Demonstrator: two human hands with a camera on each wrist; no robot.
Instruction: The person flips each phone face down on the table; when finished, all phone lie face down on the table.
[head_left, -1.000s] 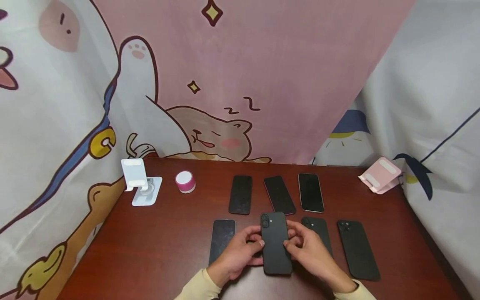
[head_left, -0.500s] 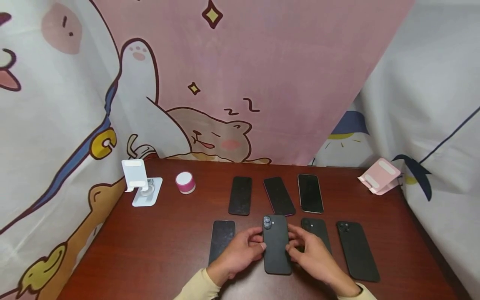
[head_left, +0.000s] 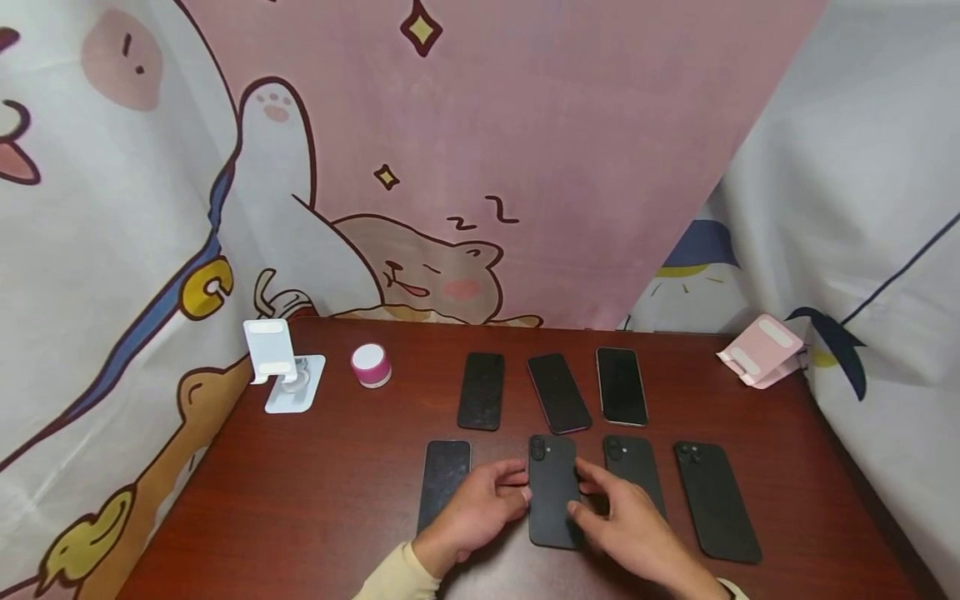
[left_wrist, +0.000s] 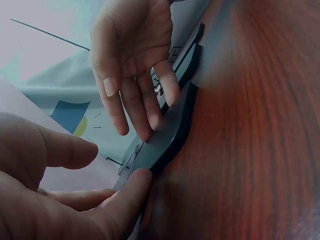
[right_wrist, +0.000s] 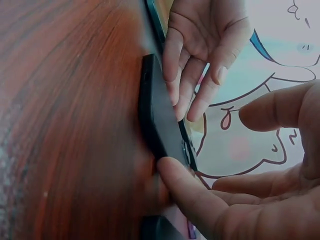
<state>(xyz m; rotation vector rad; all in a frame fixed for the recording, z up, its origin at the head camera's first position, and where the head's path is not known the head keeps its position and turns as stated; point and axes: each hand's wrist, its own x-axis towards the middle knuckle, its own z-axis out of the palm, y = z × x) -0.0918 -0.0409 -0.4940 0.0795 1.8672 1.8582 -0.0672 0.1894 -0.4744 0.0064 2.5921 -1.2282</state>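
Note:
A black smartphone (head_left: pixel 553 493) lies face down on the table between both hands, its two-lens camera at the top left corner. My left hand (head_left: pixel 483 507) is at its left long edge. In the left wrist view one of that hand's fingertips touches the phone's edge (left_wrist: pixel 172 132) while the thumb stays lifted away. On the opposite side, my right hand (head_left: pixel 626 518) has a fingertip at the right edge and its thumb raised over the back. The right wrist view shows the phone (right_wrist: pixel 162 112) flat on the wood, with the fingers of both hands relaxed around it.
Left of the hands lies a phone (head_left: pixel 444 483), screen up. Two face-down phones (head_left: pixel 637 467) (head_left: pixel 717 500) lie to the right. Behind are three screen-up phones (head_left: pixel 482 392) (head_left: pixel 559 393) (head_left: pixel 622 386), a pink-and-white cylinder (head_left: pixel 371 365), a white stand (head_left: pixel 272 354) and a pink stand (head_left: pixel 761 350).
The phone has gone from being held tilted up between both hands to lying flat on the table. Both hands have loosened their hold on it.

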